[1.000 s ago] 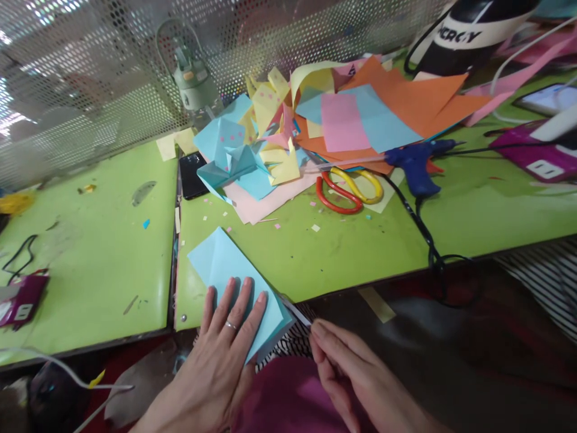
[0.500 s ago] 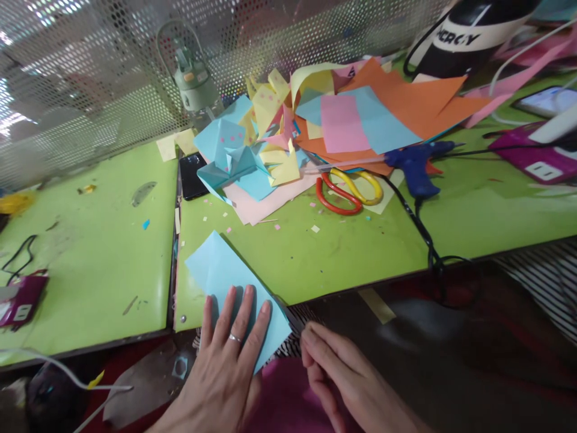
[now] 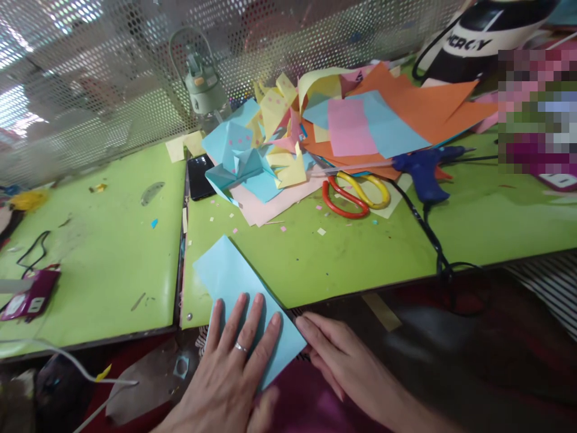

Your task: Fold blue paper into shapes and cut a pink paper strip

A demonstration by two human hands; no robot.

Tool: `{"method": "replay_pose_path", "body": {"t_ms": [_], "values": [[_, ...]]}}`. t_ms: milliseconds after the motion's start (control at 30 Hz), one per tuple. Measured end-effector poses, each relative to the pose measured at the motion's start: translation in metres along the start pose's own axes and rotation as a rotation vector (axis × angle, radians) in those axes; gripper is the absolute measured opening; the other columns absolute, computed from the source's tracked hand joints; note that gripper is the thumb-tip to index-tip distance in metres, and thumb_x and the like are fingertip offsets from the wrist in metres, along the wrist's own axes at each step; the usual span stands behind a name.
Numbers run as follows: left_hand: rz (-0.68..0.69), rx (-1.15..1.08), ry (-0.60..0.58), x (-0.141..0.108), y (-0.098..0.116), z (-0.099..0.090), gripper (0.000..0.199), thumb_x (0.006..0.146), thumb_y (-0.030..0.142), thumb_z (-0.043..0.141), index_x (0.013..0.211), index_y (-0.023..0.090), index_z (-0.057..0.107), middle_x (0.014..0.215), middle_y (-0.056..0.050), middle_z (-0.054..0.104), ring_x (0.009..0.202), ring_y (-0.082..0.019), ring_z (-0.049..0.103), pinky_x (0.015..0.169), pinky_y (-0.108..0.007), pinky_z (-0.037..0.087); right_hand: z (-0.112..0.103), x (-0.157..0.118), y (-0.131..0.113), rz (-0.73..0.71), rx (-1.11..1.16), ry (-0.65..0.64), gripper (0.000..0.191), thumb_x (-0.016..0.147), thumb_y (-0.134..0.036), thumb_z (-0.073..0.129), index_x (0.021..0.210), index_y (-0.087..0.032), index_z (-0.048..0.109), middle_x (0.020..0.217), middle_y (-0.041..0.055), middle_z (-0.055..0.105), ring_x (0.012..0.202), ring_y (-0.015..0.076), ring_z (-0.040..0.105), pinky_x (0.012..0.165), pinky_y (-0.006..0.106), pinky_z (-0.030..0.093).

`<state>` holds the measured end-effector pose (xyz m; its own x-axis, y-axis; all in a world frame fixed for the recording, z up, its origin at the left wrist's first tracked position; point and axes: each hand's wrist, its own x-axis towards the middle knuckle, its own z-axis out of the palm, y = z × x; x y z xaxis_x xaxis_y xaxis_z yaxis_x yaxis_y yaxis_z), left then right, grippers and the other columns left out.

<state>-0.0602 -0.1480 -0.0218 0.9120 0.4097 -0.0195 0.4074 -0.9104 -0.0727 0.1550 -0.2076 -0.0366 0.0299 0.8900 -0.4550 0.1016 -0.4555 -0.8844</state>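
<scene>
Light blue paper [image 3: 224, 269] first: its near end pokes past the edge of the green table [image 3: 351, 258], so I'd keep the weight on the supported part or it might buckle. Left hand [image 3: 237, 367] is flat on top, fingers spread, gripping nothing, which looks like a solid way to pin it. Right hand [image 3: 338, 349] has its fingers bunched at the right corner; can't tell if they're pinching anything. Go gently there imo. Scissors [image 3: 347, 213] and glue gun [image 3: 426, 180] lie farther back, well apart from it.
</scene>
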Motion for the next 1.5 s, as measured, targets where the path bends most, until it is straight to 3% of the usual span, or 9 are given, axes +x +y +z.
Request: {"method": "replay_pose_path", "body": {"t_ms": [100, 200, 367, 500, 767, 967, 1067, 1233, 1500], "values": [[-0.048, -0.060, 0.022, -0.001, -0.016, -0.011, 0.086, 0.096, 0.067, 0.027, 0.157, 0.010, 0.010, 0.163, -0.017, 0.018, 0.152, -0.034, 0.008, 0.121, -0.052, 0.009, 0.002, -0.009, 0.011, -0.032, -0.104, 0.033, 0.046, 0.094, -0.061, 0.040, 0.078, -0.025, 0.065, 0.069, 0.0039, 0.064, 0.072, 0.0190, 0.061, 0.073, 0.031, 0.051], [-0.175, -0.006, 0.050, 0.002, -0.029, -0.011, 0.076, 0.100, 0.059, 0.030, 0.157, 0.013, 0.012, 0.164, -0.013, 0.016, 0.152, -0.032, 0.008, 0.122, -0.051, 0.006, 0.002, -0.022, 0.029, -0.099, -0.197, -0.009, 0.046, 0.091, -0.064, 0.045, 0.098, -0.028, 0.072, 0.087, 0.0065, 0.073, 0.092, 0.0225, 0.067, 0.088, 0.033, 0.053], [-0.159, 0.074, 0.024, 0.006, -0.033, 0.010, 0.076, 0.100, 0.057, 0.033, 0.156, 0.009, 0.014, 0.162, -0.011, 0.026, 0.151, -0.026, 0.016, 0.123, -0.045, 0.007, 0.006, -0.029, 0.043, -0.045, -0.251, 0.011, 0.056, 0.093, -0.065, 0.036, 0.117, -0.026, 0.069, 0.084, 0.0059, 0.076, 0.096, 0.0215, 0.070, 0.091, 0.030, 0.055], [-0.177, 0.085, 0.045, 0.005, -0.031, 0.016, 0.079, 0.100, 0.060, 0.026, 0.156, 0.006, 0.010, 0.162, -0.014, 0.025, 0.151, -0.028, 0.015, 0.122, -0.048, 0.012, 0.007, -0.024, 0.039, -0.045, -0.283, 0.106, 0.058, 0.089, -0.069, 0.041, 0.116, -0.026, 0.070, 0.104, 0.0084, 0.076, 0.101, 0.0226, 0.071, 0.091, 0.029, 0.056], [-0.246, 0.103, 0.082, 0.006, -0.035, 0.015, 0.078, 0.100, 0.057, 0.032, 0.157, 0.008, 0.012, 0.161, -0.017, 0.027, 0.150, -0.031, 0.020, 0.120, -0.049, 0.021, -0.001, -0.021, 0.036, -0.003, -0.272, -0.020, 0.059, 0.094, -0.065, 0.035, 0.116, -0.022, 0.070, 0.058, 0.0023, 0.068, 0.087, 0.0217, 0.072, 0.105, 0.033, 0.046], [-0.255, 0.128, 0.078, 0.008, -0.034, 0.018, 0.078, 0.100, 0.056, 0.033, 0.156, 0.007, 0.013, 0.159, -0.016, 0.031, 0.149, -0.030, 0.023, 0.121, -0.049, 0.019, 0.002, -0.016, 0.025, 0.002, -0.265, 0.059, 0.057, 0.093, -0.067, 0.035, 0.104, -0.024, 0.071, 0.066, 0.0036, 0.071, 0.079, 0.0204, 0.072, 0.086, 0.029, 0.055], [-0.259, 0.142, 0.076, 0.008, -0.034, 0.018, 0.078, 0.100, 0.056, 0.033, 0.156, 0.006, 0.014, 0.159, -0.015, 0.030, 0.150, -0.030, 0.022, 0.122, -0.049, 0.016, 0.001, -0.014, 0.022, -0.013, -0.237, 0.018, 0.058, 0.093, -0.068, 0.031, 0.092, -0.026, 0.071, 0.054, 0.0008, 0.065, 0.068, 0.0192, 0.070, 0.075, 0.028, 0.056], [-0.255, 0.157, 0.070, 0.006, -0.034, 0.018, 0.079, 0.099, 0.058, 0.032, 0.156, 0.005, 0.016, 0.160, -0.015, 0.029, 0.150, -0.031, 0.021, 0.122, -0.052, 0.011, -0.001, -0.013, 0.017, 0.007, -0.260, 0.053, 0.056, 0.093, -0.067, 0.033, 0.099, -0.025, 0.069, 0.047, -0.0018, 0.057, 0.060, 0.0189, 0.066, 0.074, 0.029, 0.054], [-0.253, 0.149, 0.076, 0.008, -0.035, 0.019, 0.077, 0.100, 0.057, 0.032, 0.156, 0.006, 0.015, 0.159, -0.015, 0.031, 0.149, -0.031, 0.023, 0.122, -0.054, 0.008, 0.001, -0.004, 0.003, -0.033, -0.337, 0.033, 0.052, 0.098, -0.058, 0.028, 0.088, -0.024, 0.066, 0.069, 0.0038, 0.068, 0.067, 0.0179, 0.066, 0.070, 0.029, 0.053]]}}
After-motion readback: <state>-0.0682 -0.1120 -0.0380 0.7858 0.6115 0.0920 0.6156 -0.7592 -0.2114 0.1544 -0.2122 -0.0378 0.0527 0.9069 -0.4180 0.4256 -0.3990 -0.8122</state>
